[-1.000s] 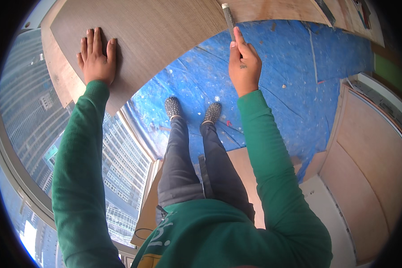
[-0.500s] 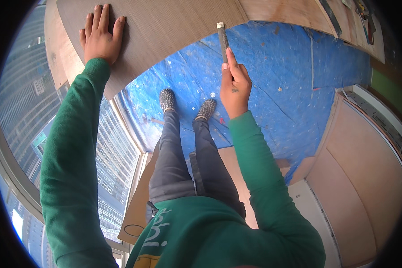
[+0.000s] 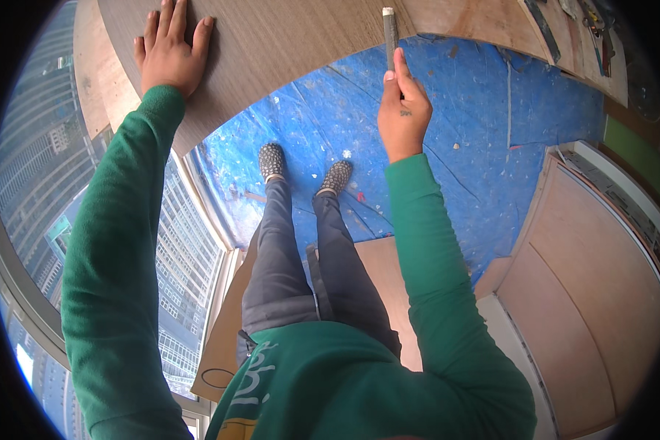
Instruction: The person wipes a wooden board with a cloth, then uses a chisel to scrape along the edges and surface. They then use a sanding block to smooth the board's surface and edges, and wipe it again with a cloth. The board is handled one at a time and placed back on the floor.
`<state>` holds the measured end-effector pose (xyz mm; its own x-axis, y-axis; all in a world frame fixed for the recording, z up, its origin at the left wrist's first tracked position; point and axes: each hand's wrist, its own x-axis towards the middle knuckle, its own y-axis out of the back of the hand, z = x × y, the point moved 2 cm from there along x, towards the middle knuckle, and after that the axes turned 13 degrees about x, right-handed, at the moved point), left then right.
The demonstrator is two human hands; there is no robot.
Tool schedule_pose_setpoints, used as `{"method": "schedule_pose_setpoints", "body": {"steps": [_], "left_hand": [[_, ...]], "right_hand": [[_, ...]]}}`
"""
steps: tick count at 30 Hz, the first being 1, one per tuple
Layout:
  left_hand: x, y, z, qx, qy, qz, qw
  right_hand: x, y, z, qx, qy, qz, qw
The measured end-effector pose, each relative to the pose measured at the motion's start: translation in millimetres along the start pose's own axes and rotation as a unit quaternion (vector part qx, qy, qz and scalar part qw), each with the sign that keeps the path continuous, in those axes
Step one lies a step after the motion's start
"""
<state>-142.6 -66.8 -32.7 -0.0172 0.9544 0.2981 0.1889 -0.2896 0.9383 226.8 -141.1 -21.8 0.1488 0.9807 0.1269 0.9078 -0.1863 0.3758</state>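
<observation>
My left hand lies on a brown wood-grain panel at the top of the view, fingers spread and near its left part. My right hand grips a narrow grey stick with a pale tip, held upright in the picture just beside the panel's curved-looking front edge. Whether the stick touches the panel is unclear. Pale plywood shows beside the panel's left end.
A blue plastic sheet covers the floor around my feet. Windows line the left. Leaning boards stand at the right. Several tools lie on plywood at the top right. A board lies behind my legs.
My left hand has moved up and slightly right along the panel, lying still flat. My right hand, holding the stick, dipped down half a second ago and has risen again.
</observation>
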Motion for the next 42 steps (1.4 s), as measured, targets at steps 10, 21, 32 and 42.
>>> {"method": "schedule_pose_setpoints", "body": {"steps": [10,21,32,42], "left_hand": [[-2,2,2,0.015,0.011,-0.027,0.999],[-1,8,3,0.021,0.018,-0.034,0.999],[-2,7,4,0.001,0.017,-0.023,1.000],[1,3,7,-0.008,0.005,-0.001,1.000]], "right_hand": [[-30,-4,-6,-0.038,-0.017,-0.020,0.999],[-17,2,-3,-0.022,-0.035,-0.006,0.999],[-30,9,-24,-0.016,-0.024,-0.033,0.999],[0,-30,-19,-0.022,0.005,-0.023,0.999]]}}
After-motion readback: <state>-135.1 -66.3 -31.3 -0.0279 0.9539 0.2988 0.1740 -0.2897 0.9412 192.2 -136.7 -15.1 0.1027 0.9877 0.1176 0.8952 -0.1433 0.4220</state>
